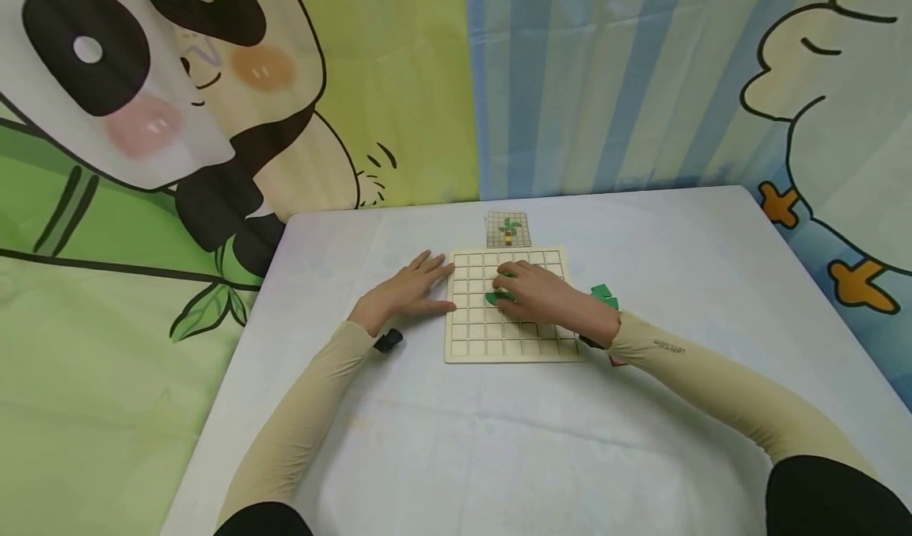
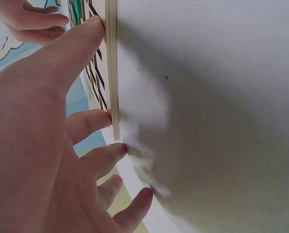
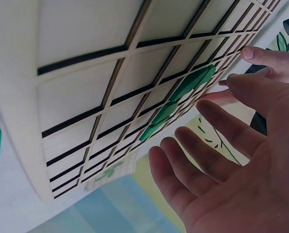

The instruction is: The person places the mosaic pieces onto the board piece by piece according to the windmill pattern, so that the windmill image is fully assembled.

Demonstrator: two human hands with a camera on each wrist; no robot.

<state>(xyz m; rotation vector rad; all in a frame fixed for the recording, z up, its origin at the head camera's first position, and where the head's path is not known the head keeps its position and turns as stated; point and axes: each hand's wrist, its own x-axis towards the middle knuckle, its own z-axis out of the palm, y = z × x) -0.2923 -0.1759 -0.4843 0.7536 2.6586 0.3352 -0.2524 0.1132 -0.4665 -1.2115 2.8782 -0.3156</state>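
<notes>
A pale board with a square grid (image 1: 466, 348) lies flat on the table. The left hand (image 1: 406, 290) spreads its fingers at the board's left side; in the left wrist view this hand (image 2: 42, 141) touches the board's edge (image 2: 111, 73) with thumb and index finger. Over the upper middle of the grid, the right hand (image 1: 541, 294) is palm down beside green pieces (image 1: 492, 298) on the board. The right wrist view gives the right hand (image 3: 236, 155) with loosely bent fingers and nothing visible between them, near the connected-looking green pieces (image 3: 195, 81).
A small card with a gridded picture in green, yellow and red (image 1: 508, 229) lies behind the board. Green pieces (image 1: 602, 291) rest right of the board, and a red piece (image 1: 617, 361) is partly hidden by the right forearm. A printed cloth hangs behind the table.
</notes>
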